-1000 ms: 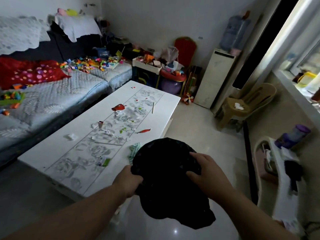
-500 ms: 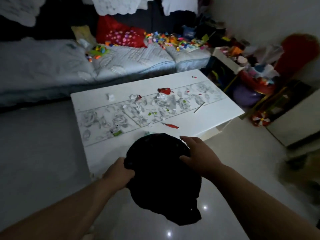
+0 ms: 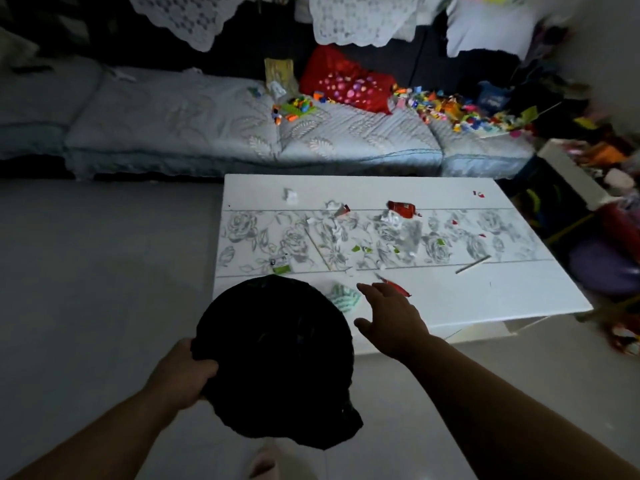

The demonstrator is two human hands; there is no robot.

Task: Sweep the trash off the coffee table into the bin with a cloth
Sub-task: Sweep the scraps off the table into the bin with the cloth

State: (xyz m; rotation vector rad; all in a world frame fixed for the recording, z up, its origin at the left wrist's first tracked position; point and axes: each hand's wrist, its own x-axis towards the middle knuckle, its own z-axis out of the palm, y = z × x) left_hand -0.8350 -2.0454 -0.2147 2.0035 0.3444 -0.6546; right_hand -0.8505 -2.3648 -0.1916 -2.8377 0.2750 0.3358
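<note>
left hand [image 3: 183, 372] grips black bin bag [image 3: 277, 355]; right hand [image 3: 391, 317] spread wide over coffee table [image 3: 450, 299]

No text, label, brand or number can be read anywhere in the view; the small green-and-white wrapper [image 3: 280, 265] on the coffee table [image 3: 450, 299] bears dark marks too small and blurred to make out; the red wrapper [image 3: 401, 208] shows no legible print; the blue item [image 3: 491, 98] on the sofa carries pale markings that stay unreadable.
</note>
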